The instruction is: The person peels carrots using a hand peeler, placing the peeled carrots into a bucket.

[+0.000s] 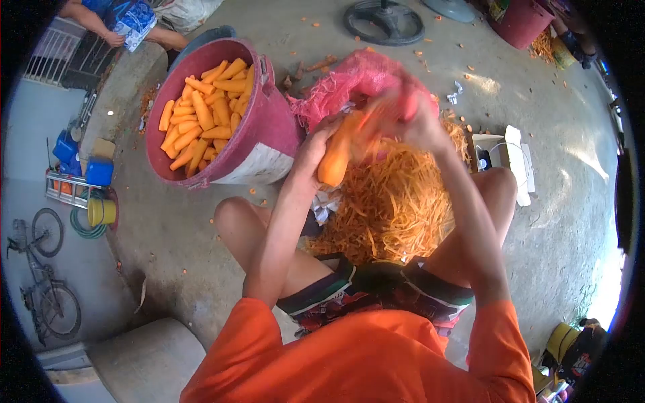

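A peeled orange carrot is gripped in my left hand, its thick end pointing down toward me. Close to the carrot's upper end, my right hand is smeared by motion. Something red shows at its fingers, but the blur hides what it is. Beneath both hands lies a large heap of carrot peelings, between my bent legs. A pink mesh sack is bunched up behind the heap, partly covered by my right hand.
To the left, a tilted pink tub holds many peeled carrots. An open white box stands by my right knee. Farther off are a black wheel-shaped base, another pink tub and a seated person's arm.
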`<state>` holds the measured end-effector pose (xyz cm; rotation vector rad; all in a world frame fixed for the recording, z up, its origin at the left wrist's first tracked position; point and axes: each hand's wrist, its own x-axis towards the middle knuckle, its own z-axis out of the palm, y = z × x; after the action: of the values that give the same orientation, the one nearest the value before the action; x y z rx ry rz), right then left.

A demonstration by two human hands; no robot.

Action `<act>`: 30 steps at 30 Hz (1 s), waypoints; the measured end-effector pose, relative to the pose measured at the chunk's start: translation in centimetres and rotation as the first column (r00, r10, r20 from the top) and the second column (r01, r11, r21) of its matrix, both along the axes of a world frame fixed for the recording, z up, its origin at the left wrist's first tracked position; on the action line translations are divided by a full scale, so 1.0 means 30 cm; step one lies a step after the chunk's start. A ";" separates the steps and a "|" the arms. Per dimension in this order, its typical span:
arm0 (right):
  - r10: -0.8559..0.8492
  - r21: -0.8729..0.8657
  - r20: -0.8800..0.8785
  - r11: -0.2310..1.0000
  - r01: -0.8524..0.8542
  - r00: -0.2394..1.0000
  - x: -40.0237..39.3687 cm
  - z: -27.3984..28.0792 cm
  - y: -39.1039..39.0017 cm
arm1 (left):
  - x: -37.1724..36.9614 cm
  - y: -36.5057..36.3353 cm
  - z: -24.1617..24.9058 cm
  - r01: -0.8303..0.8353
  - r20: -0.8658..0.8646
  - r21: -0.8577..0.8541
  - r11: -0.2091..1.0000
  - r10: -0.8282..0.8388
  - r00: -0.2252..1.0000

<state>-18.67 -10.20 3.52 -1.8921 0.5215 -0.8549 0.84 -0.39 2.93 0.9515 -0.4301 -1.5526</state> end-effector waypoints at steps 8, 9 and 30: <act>-0.116 0.173 0.046 0.979 0.106 0.992 -0.019 0.021 -0.046 | 0.085 0.002 -0.052 0.167 -0.044 0.070 0.983 -0.165 0.985; -0.051 -0.021 0.049 0.998 0.052 0.997 0.006 0.044 0.013 | 0.019 -0.017 0.003 0.013 -0.149 0.206 0.978 0.018 0.989; -0.154 0.069 0.097 0.987 0.148 0.983 -0.018 -0.002 -0.103 | 0.105 0.016 -0.088 0.327 -0.173 -0.109 0.939 -0.342 0.924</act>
<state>-19.22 -13.31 3.47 -1.7598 0.6272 -1.0178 4.00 0.08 0.29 0.6835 -0.5336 -1.9032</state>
